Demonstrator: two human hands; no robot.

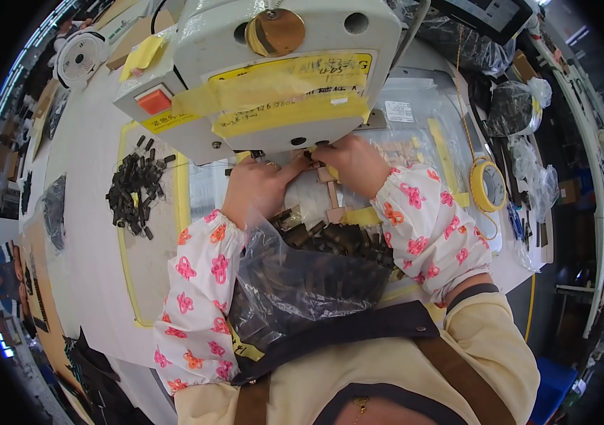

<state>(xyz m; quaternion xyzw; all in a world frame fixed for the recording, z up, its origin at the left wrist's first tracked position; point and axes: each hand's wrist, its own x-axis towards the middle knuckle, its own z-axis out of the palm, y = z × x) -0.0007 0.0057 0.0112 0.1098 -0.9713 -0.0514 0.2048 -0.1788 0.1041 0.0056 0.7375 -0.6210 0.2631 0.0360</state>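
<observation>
Under the front of a large pale machine head [195,42], my two hands come together. My left hand [253,188] is bent, its fingers partly tucked below the machine and its index finger reaching toward my right fingertips. My right hand [355,166] is closed, its fingertips pinched at the machine's lower edge. A tiny dark thing shows between the fingertips of both hands, too small to name. Just nearer to me, a clear plastic bag [302,283] lies open, holding many small dark cylindrical parts [351,241]. Patterned white sleeves cover both my forearms.
A pile of similar dark parts [137,185] lies on the table at left, inside a yellow tape border [129,269]. An orange-red button [154,100] sits on the machine's side box. A yellow tape roll [488,185] hangs at right, near clear plastic bags [528,156]. A white fan [81,59] stands far left.
</observation>
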